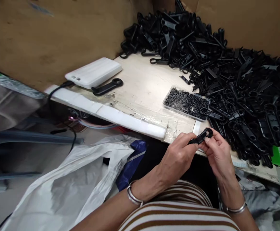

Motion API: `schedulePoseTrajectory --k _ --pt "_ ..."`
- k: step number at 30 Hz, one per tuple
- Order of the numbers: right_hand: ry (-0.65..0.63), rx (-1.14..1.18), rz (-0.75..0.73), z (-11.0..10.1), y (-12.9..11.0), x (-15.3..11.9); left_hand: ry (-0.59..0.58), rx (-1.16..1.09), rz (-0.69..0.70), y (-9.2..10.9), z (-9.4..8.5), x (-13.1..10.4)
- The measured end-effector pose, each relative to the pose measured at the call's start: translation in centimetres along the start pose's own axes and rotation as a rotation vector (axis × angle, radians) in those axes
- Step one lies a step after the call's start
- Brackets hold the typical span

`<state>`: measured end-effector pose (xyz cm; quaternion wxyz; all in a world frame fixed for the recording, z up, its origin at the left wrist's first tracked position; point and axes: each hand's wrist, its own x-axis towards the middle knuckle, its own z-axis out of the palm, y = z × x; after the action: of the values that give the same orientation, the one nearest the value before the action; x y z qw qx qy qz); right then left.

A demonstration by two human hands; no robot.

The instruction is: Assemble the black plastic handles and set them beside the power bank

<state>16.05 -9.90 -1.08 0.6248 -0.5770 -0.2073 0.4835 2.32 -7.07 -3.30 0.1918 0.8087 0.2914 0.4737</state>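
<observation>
Between my two hands, just off the table's front edge, is a black plastic piece with a ring end point(201, 136). My left hand point(181, 153) is closed around its straight end. The fingers of my right hand point(218, 150) pinch the ring end, with the thumb at the hole. Just beyond my hands stands a clear tray point(164, 103) full of tiny black parts point(185, 101). Right of it lies a big heap of loose black plastic pieces point(241, 86) in several shapes. Another black ring-ended piece point(107, 87) lies apart at the left.
A white power bank point(94, 72) with a black cable sits on the table point(140, 83). Cardboard walls point(58, 35) stand behind. Green trays point(275, 155) of small metal parts are at the far right and left. A white plastic bag point(65, 179) hangs below the edge.
</observation>
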Motion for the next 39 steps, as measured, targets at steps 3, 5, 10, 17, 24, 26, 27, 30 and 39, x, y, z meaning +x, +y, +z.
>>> schedulePoseTrajectory --k 3,5,10,17,24,26,27,30,39 --pt "-0.014 -0.025 -0.041 -0.3 0.2 0.1 -0.026 -0.015 0.002 -0.2 0.3 0.0" --pt "-0.054 -0.064 -0.047 -0.7 0.2 0.3 -0.056 -0.034 0.0 -0.4 0.3 0.0" --pt "-0.15 -0.172 0.036 -2.0 -0.1 0.4 -0.047 -0.027 0.011 -1.4 -0.2 0.2" --pt "-0.136 -0.29 0.016 -3.3 -0.2 0.0 -0.155 0.018 0.041 -2.7 -2.1 1.1" --pt "-0.125 -0.341 -0.01 -2.9 0.0 0.2 -0.344 0.172 -0.001 -3.3 -3.2 2.0" --pt "-0.125 -0.355 -0.005 -2.7 0.0 0.3 -0.34 0.207 -0.015 -3.6 -3.3 2.2" --pt "-0.122 -0.36 -0.001 -2.6 0.0 0.3 -0.332 0.217 -0.022 -3.8 -3.3 2.3" --pt "-0.111 -0.363 0.006 -2.5 -0.1 0.4 -0.314 0.213 -0.041 -4.5 -3.3 2.6" --pt "-0.086 -0.41 -0.026 -2.4 0.3 0.4 -0.364 0.223 -0.027 -5.0 -3.1 3.1"
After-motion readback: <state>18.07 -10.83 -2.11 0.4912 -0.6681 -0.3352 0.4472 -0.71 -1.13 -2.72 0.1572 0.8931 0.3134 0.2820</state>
